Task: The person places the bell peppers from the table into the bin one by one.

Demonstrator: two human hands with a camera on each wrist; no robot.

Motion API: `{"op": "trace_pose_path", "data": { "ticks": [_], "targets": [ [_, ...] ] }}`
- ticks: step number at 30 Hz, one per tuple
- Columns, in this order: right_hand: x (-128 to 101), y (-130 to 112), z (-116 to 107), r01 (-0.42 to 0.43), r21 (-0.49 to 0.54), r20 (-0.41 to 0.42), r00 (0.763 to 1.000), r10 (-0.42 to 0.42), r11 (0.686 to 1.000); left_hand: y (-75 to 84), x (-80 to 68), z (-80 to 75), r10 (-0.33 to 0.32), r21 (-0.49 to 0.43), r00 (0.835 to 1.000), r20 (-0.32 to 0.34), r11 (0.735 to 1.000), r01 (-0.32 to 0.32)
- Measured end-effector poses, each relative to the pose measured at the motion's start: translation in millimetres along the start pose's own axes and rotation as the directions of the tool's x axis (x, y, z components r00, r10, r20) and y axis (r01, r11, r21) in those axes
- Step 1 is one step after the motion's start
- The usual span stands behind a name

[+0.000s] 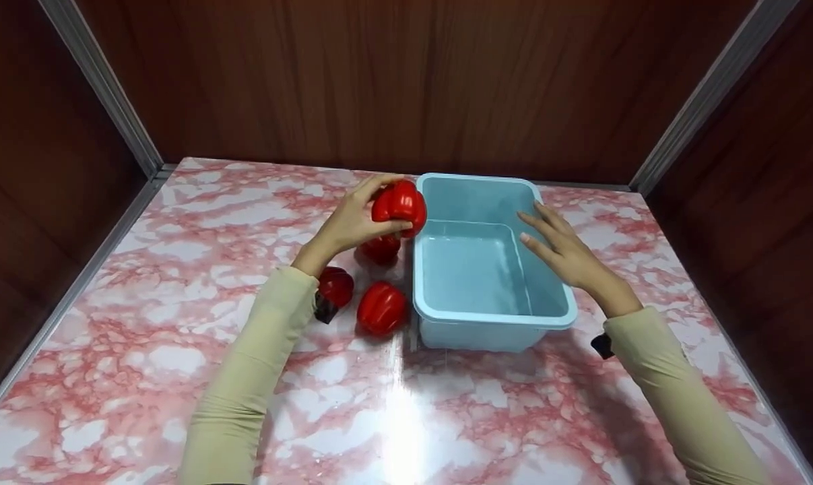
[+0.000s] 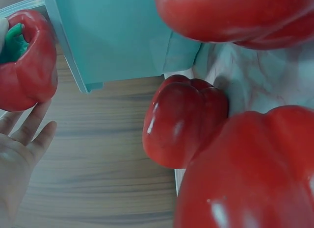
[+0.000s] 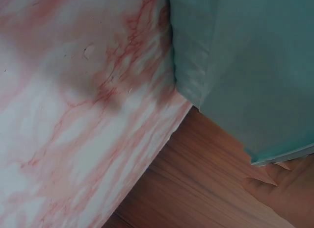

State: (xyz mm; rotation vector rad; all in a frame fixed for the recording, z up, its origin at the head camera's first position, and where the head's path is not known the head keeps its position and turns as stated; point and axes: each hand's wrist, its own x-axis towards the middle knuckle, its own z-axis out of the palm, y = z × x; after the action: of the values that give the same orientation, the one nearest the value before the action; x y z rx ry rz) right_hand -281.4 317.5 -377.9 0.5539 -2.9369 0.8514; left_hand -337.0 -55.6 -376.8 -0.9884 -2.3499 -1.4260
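My left hand grips a red bell pepper between thumb and fingers, raised beside the left rim of a light blue plastic bin. In the left wrist view the held pepper shows its green stem end. Three more red peppers are on the table: one partly hidden under the left hand, one near the bin's front left corner, and one by the left wrist. Over the bin's right side, my right hand holds nothing, its fingers spread. The bin's visible floor is bare.
A pink and white marbled table lies under everything. Dark wood panels stand at the back and both sides, joined by grey metal corner posts. The bin's far end is close to the back panel.
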Motion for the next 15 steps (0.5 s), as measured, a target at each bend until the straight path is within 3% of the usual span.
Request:
{"op": "trace_pose_path", "data": {
  "ticks": [15],
  "targets": [
    [-0.4,-0.5,0.1,-0.021,-0.004,-0.001,1.000,0.021,1.000,2.1,4.0,6.2,0.023,0.005,1.000,-0.017,1.000,-0.023]
  ]
}}
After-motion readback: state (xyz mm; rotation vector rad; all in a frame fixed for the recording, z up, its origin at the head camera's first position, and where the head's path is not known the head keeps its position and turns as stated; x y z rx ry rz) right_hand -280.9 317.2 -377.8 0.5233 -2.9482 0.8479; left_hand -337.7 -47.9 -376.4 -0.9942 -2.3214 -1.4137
